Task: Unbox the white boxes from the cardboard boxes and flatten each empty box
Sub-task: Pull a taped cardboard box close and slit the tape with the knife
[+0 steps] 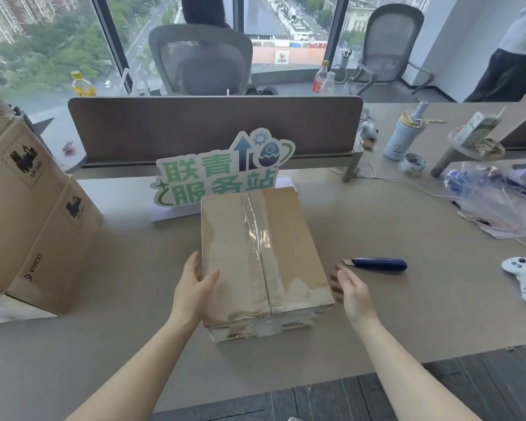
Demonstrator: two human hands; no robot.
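Note:
A sealed cardboard box (255,256) stands on the desk in front of me, clear tape running along its top seam and down its near side. My left hand (192,291) rests against the box's near left edge, thumb lying on the top face. My right hand (351,291) hovers just off the box's near right corner, fingers spread, holding nothing. A blue utility knife (377,264) lies on the desk right of the box, beyond my right hand. No white boxes are visible.
Stacked large cardboard boxes (28,214) fill the left side. A green-lettered sign (219,174) and desk divider (213,129) stand behind the box. A white controller (524,276), plastic bags (492,205), tape roll (412,164) and bottle (403,135) lie right. The desk edge (316,381) runs near me.

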